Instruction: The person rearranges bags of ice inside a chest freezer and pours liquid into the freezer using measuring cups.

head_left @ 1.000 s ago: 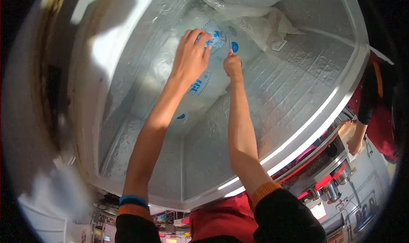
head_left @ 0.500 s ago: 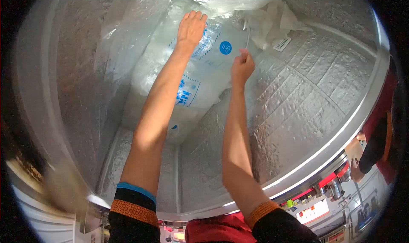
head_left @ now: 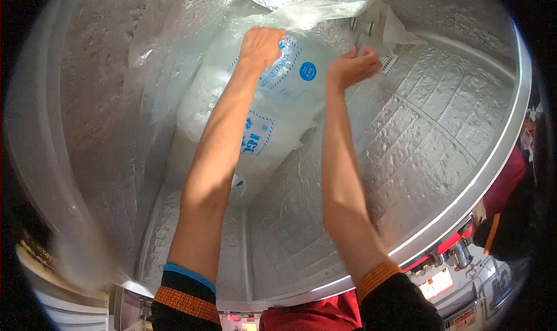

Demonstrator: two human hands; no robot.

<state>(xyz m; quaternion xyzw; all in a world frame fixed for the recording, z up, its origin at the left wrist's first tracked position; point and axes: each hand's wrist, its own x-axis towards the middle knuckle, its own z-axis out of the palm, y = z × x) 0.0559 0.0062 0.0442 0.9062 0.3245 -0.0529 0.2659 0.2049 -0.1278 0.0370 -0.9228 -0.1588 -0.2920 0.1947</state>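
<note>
In the head view, a clear plastic ice bag (head_left: 293, 99) with blue printing and a round blue label lies inside a deep, metal-lined chest. My left hand (head_left: 261, 45) is closed at the bag's upper end, its fingertips partly hidden; it appears to grip the plastic. To the right of the bag, my right hand (head_left: 351, 69) holds a thin metal tool (head_left: 359, 40) between thumb and fingers. The tool points away from me, and its exact kind is unclear. Crumpled clear plastic (head_left: 397, 29) lies just beyond it.
The chest's pale rim (head_left: 464, 206) curves around the front and right. A white barcode label (head_left: 389, 64) sits near my right hand. Outside, at the lower right, are another person's dark sleeve (head_left: 503, 235) and metal cups (head_left: 462, 254) along a counter.
My right hand has moved right and slightly farther away with the metal tool, and its fingers have loosened apart. My left hand stays at the bag's end, slightly lower in view.
</note>
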